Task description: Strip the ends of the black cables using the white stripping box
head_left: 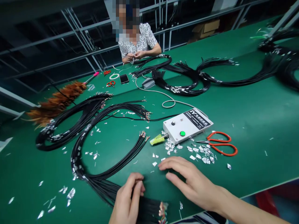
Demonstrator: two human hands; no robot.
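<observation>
My left hand (128,199) lies over the near end of a bundle of black cables (102,188), its fingers curled in and the thumb against them. Whatever is between those fingers is hidden. Stripped coloured wire ends (163,211) stick out to the right of this hand. My right hand (189,180) hovers over the green table with thumb and fingers apart and nothing in it. Beyond it is a white control box (177,127) with a green button. A shaft with yellow tape (157,139) projects from the box's left side. Foil scraps (205,155) lie beside it.
Orange-handled scissors (221,143) lie right of the box. More coiled cables (67,121) are at left, and others (187,82) farther back. A feather duster (58,99), a phone (124,78) and a grey pedal (148,83) lie beyond. A person (137,43) sits opposite, hands together.
</observation>
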